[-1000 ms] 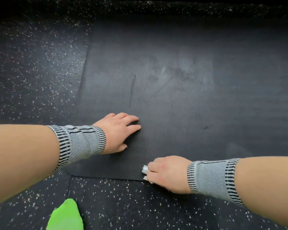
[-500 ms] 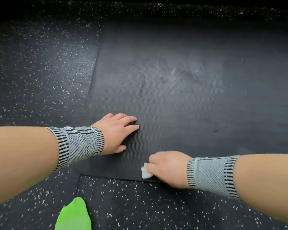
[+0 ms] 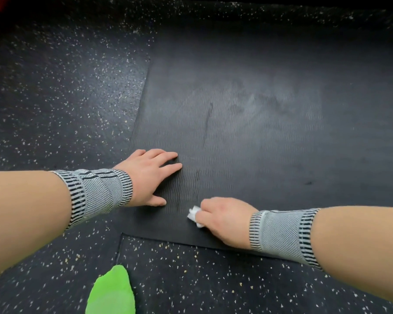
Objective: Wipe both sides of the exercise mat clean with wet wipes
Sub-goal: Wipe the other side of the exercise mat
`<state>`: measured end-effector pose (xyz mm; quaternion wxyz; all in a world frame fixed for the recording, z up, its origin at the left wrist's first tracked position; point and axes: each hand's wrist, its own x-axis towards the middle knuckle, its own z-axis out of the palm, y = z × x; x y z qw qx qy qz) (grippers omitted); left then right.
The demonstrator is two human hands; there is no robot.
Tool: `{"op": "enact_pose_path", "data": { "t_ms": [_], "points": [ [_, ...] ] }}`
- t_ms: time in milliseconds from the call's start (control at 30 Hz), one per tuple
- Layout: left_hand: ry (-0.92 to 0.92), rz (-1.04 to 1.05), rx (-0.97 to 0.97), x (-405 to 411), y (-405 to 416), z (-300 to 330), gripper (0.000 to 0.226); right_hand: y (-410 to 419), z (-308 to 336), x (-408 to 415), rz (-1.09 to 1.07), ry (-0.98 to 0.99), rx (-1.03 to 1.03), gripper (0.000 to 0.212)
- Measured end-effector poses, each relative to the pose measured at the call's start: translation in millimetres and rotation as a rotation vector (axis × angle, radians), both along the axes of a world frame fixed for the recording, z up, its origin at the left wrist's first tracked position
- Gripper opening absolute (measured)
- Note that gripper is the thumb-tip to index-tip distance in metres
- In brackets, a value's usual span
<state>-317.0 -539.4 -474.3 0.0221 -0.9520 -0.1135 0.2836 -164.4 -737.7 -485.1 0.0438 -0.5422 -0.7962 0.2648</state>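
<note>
On the speckled rubber floor [image 3: 55,98], head view: black exercise mat [image 3: 259,143] lies flat, ribbed face up, its near-left corner just ahead of the camera.

Left hand [image 3: 149,175]: fingers straight and slightly spread, palm pressed flat on the mat close to its left edge. Holds nothing. Judged purpose: weight on the corner pins the mat so a wiping stroke does not drag or ruck it.

Right hand [image 3: 222,217]: fingers curled round a bunched white wet wipe [image 3: 194,215], which pokes out past the fingertips toward the left. Wipe touches the mat surface near the front edge, just right of the left thumb. Bunching gives a firm pad to press with; how much of the wipe is tucked under the palm cannot be seen.

Both wrists carry grey knit wrist bands [image 3: 100,192] with black striped cuffs.

Mat surface: a pale, hazy patch with a dark streak [image 3: 208,118] sits farther out, beyond the left hand. Whether this is damp residue or dirt cannot be told.

Bright green object [image 3: 111,293] lies on the floor near the bottom edge, apart from the mat; partly cut off, identity unclear.

Judgement: step in hand is wiping the near strip of the upward face. The far area and the underside look not yet dealt with, so the task seems early. Next stroke likely wants steady downward pressure with the left hand held as anchor.
</note>
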Motion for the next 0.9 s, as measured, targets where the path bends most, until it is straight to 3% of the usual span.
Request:
{"op": "enact_pose_path", "data": {
  "t_ms": [100, 233, 333, 467, 567, 767, 833, 900],
  "points": [
    [0.002, 0.002, 0.0, -4.2, 2.8, -0.8, 0.099, 17.5, -0.5, 4.1, 0.111, -0.058, -0.007, 0.02],
    [0.009, 0.025, 0.014, -8.5, 11.1, 1.2, 0.099, 63.5, -2.1, 35.2, -0.224, -0.177, 0.065, 0.018],
    [0.021, 0.056, 0.031, -15.5, 17.9, 3.6, 0.098, 68.0, 0.1, 27.4, -0.312, -0.217, 0.056, 0.02],
    [0.04, 0.089, 0.041, -28.3, 22.6, 5.3, 0.097, 31.7, 1.0, -19.0, -0.039, 0.006, -0.004, 0.027],
    [0.046, 0.102, 0.035, -31.8, 22.9, 6.0, 0.096, 30.7, 3.3, -30.4, 0.19, -0.013, -0.07, 0.023],
    [0.048, 0.112, 0.037, -37.5, 25.1, 8.5, 0.092, 93.8, -0.5, 15.6, -0.299, -0.191, 0.036, 0.019],
    [0.063, 0.122, 0.028, -41.3, 27.2, 10.6, 0.089, 91.2, 0.7, 5.2, -0.302, -0.193, 0.023, 0.02],
    [0.067, 0.128, 0.015, -45.6, 29.1, 11.8, 0.085, 72.9, -0.3, -20.8, -0.172, -0.1, -0.012, 0.027]
  ]
}}
